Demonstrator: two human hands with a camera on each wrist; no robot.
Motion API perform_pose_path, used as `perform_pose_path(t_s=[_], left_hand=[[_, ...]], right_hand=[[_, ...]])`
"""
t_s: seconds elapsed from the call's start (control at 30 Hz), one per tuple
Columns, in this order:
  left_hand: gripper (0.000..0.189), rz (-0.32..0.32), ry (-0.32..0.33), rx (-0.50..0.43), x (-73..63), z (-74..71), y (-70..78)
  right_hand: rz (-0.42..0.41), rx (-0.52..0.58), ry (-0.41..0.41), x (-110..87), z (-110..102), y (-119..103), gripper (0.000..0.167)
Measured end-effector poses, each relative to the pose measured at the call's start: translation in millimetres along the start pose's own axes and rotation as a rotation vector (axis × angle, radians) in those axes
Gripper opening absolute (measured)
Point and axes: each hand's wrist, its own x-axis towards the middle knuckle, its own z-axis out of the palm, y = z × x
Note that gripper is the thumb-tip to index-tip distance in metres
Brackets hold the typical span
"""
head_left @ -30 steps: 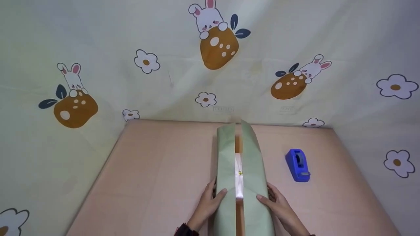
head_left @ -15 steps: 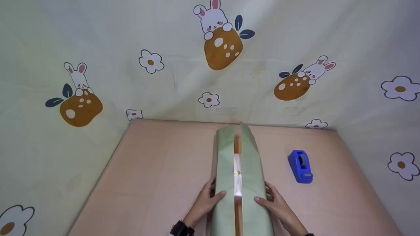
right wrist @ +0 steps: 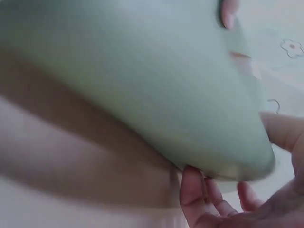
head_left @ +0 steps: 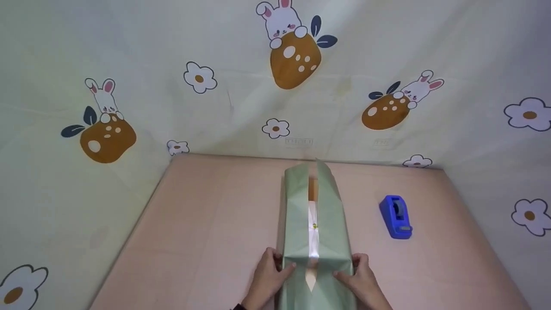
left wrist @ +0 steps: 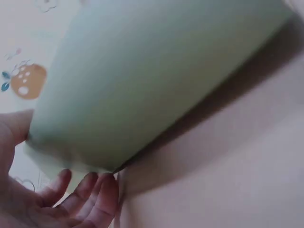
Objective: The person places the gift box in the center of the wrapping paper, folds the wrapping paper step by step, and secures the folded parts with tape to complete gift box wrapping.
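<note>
Looking at a two-handed hold here; gripping the green paper (head_left: 297,224) with the left hand (head_left: 269,275) on one side and the right hand (head_left: 365,277) on the other, clamping it between thumb and fingers both times; resting the thumbs on top and hooking the fingers low around the sides, going by the wrist views; probably holding it evenly like that to keep the two flaps from springing apart and the crosswise crease straight, just guessing tho; seeing the paper lying lengthwise right of the middle of the bench (head_left: 206,224), running from near the far edge toward the near edge and leaving the frame there

Peeking into the wrap through the long slit on top; making out something brown (head_left: 313,189) in there plus a white strip (head_left: 313,247) with a small yellowish mark; not managing to tell what it actually is from that sliver; noticing the slit narrowing to a point between the thumbs

Also spotting a blue tape dispenser (head_left: 400,229) between the paper and the bench's right edge, carrying a roll (head_left: 398,208) in its slot; likely sitting there for easy right-hand reach, well apart from the paper
</note>
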Motion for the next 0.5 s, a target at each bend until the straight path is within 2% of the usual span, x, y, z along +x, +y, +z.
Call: perform_pose_path(t_s=[0.13,0.2,0.37,0.5], left_hand=[[0.034,0.017,0.057,0.132,-3.2,4.8,3.6],[0.032,0.024,0.063,0.174,-6.2,4.8,5.5],[0.023,0.034,0.038,0.217,-17.2,1.5,10.7],[0.017,0.074,0.034,0.237,-24.4,3.4,16.2]], right_hand=[[-0.048,-0.070,0.063,-3.1,5,0,0.052],[-0.039,-0.085,0.064,-5.7,6,0,0.051],[-0.054,-0.177,0.036,-14.4,4,-3,0.045],[-0.080,-0.181,0.000,-20.3,4,-7,0.041]])
